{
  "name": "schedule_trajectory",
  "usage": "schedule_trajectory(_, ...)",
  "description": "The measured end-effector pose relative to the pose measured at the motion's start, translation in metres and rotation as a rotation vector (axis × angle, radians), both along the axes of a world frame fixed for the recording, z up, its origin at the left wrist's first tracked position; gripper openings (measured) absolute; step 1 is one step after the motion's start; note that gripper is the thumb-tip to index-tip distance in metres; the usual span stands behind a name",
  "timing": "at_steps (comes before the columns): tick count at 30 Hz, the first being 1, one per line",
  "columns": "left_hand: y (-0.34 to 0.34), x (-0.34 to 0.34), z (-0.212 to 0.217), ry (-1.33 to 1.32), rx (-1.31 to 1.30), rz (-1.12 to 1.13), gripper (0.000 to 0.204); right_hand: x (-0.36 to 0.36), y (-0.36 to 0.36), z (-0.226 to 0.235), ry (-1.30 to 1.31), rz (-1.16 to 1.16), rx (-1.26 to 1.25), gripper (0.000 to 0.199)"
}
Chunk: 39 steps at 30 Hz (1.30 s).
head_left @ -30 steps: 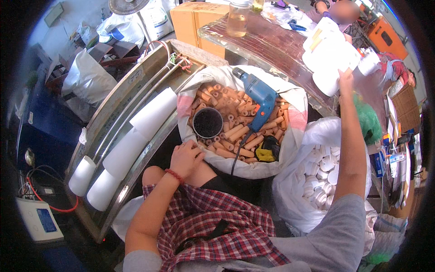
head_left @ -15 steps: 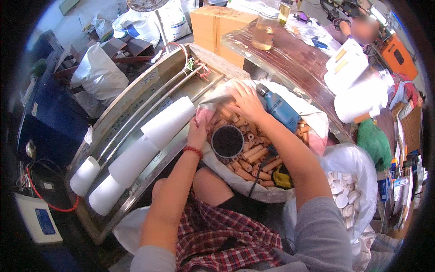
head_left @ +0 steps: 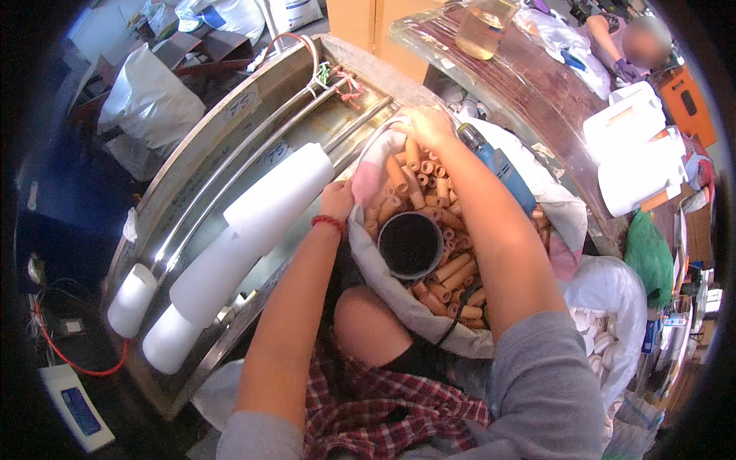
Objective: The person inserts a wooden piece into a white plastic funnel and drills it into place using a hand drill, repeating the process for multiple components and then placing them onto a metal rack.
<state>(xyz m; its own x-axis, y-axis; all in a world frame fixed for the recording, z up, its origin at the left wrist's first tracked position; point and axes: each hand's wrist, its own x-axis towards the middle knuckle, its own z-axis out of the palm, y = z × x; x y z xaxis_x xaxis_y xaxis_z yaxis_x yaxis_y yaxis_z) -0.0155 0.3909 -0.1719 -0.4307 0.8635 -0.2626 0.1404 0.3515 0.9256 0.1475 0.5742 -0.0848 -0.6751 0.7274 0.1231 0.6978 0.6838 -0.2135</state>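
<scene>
A white and pink sack [head_left: 369, 264] full of short orange-brown tubes [head_left: 418, 188] stands open before my knees. My left hand [head_left: 337, 199] is closed on its left rim, by the pink patch. At the far rim, my right hand [head_left: 427, 124] grips the gathered cloth, fingers curled and partly hidden. A round cup holding dark stuff [head_left: 410, 245] rests on the tubes, between my forearms. Beyond my right forearm a blue power drill [head_left: 506, 175] lies across the sack's right side. A black cord runs over the near tubes.
To the left, a long metal trough [head_left: 222, 115] holds rods and white cone-like pieces [head_left: 276, 188]. A wooden table [head_left: 537, 88] with a jar [head_left: 484, 31] stands far right. White containers [head_left: 636, 161] sit on it. A bag of white pieces [head_left: 625, 299] is at right. Another person works beyond.
My right hand has moved from over the tubes to the far rim and closed on it. My left hand now holds the left rim, pulled outward. The view has shifted somewhat.
</scene>
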Motion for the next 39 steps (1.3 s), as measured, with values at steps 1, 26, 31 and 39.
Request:
schedule_trajectory(1, 0.0, 0.001, 0.003, 0.33, -0.013, -0.05, 0.023, 0.0, -0.003, 0.002, -0.023, -0.032, -0.051, 0.034)
schedule_trajectory(26, -0.277, -0.03, 0.112, 0.693, 0.432, 0.055, 0.05, 0.086, -0.354, 0.027, 0.349, 0.326, -0.416, 0.031)
schedule_trajectory(31, -0.473, -0.043, 0.098, 0.73, 0.246, 0.608, 0.045, 0.127, -0.397, 0.053, 1.012, -0.139, -0.806, 0.03)
schedule_trajectory(39, -0.79, -0.045, -0.018, 0.64, -0.434, 1.498, 0.053, 0.055, -0.436, 0.063, 0.628, 0.083, -0.935, 0.02)
